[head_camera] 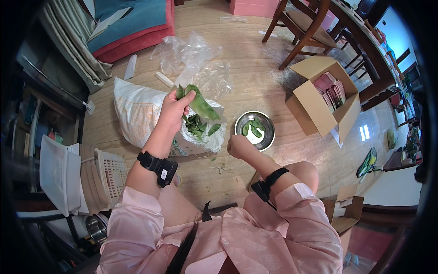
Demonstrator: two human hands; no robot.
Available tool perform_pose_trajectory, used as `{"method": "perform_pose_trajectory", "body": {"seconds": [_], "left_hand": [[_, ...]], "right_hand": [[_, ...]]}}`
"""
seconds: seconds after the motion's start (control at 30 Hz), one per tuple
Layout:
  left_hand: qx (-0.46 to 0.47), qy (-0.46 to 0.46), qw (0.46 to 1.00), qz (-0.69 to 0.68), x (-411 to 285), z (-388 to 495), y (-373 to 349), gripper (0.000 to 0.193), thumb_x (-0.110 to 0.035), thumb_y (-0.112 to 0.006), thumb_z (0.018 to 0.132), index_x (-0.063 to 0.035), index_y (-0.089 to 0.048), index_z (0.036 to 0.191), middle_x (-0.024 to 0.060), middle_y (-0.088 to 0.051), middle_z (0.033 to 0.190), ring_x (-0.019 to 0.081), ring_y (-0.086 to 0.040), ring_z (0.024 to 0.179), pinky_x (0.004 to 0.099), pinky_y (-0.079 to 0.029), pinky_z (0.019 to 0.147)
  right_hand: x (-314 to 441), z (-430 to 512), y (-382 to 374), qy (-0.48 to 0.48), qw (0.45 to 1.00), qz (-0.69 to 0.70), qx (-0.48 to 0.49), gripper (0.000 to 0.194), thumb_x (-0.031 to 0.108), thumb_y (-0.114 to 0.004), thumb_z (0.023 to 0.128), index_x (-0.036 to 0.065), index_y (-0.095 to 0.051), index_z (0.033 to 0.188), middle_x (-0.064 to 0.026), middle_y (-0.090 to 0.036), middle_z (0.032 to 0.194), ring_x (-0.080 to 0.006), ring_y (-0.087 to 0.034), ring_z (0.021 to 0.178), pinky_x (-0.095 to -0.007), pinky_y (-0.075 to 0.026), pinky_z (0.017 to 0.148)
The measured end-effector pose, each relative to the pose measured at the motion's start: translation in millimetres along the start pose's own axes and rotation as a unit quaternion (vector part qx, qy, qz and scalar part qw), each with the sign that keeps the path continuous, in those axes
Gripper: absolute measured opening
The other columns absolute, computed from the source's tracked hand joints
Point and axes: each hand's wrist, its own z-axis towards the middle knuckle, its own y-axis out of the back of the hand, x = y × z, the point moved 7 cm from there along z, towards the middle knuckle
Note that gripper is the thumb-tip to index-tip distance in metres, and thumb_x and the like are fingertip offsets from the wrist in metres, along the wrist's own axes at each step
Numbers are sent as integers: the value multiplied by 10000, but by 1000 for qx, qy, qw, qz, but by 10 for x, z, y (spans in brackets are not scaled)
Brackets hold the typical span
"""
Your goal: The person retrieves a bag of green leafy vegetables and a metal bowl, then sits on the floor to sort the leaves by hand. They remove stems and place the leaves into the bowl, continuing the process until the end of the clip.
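Between the thumb and fingers of my left hand (176, 106) is a broad, flat green bean pod (202, 103), raised over the mouth of a white woven sack (138, 109). A smaller green piece also shows at those fingertips. Inside the sack's opening lie more green pods (195, 126). My right hand (240, 147) is curled into a fist at the near edge of a stainless steel bowl (272, 132). Nothing shows in that fist, though its inner side is hidden. Several green pod pieces (256, 131) rest in the bowl.
Clear plastic wrapping (191, 51) lies beyond the sack. An open cardboard box (309, 106) with pink packets stands right of the bowl, near a wooden chair (301, 30). Plastic baskets (109, 178) are at my left. Green scraps (222, 168) litter the floor before me.
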Motion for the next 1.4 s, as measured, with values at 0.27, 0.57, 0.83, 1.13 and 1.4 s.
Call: {"method": "perform_pose_trajectory", "body": {"seconds": [0.27,0.57,0.83,1.13,1.4], "left_hand": [[15,32,999,30,165,2,2,119,-144,-710,854,-98,-604,824,-51,-551,670,33,-433,513,194,-347,461],[-89,-290,784,542,-155,-271,-274,329,-108,-715,762,-81,-628,1078,75,-651,1060,246,-639,904,335,-514,739],[183,-243,720,624,477,-451,-770,186,-81,-614,732,-80,-613,917,98,-614,922,326,-620,844,427,-502,685],[147,-251,753,591,400,-403,-828,123,-49,-589,696,-47,-608,817,132,-597,814,365,-606,787,448,-487,658],[135,-225,818,512,369,-347,-762,158,-98,-682,707,-39,-637,846,151,-618,813,361,-600,724,408,-478,627]], "right_hand": [[133,-39,404,23,841,541,-14,322,121,-561,924,-47,-565,1198,-99,-687,932,-155,-668,762,-271,-548,729],[157,-123,755,48,903,373,-210,164,129,-600,895,-6,-651,973,-110,-680,808,-189,-658,673,-294,-536,657],[414,-365,1039,119,930,136,-321,126,84,-641,747,3,-633,843,-187,-629,715,-371,-621,661,-415,-501,615],[282,-444,1048,58,891,301,-336,101,70,-658,756,-17,-637,801,-115,-603,599,-114,-578,536,-288,-443,506],[86,-271,846,22,801,522,-293,73,43,-637,823,-28,-637,809,-55,-674,716,-81,-642,667,-218,-503,584]]}}
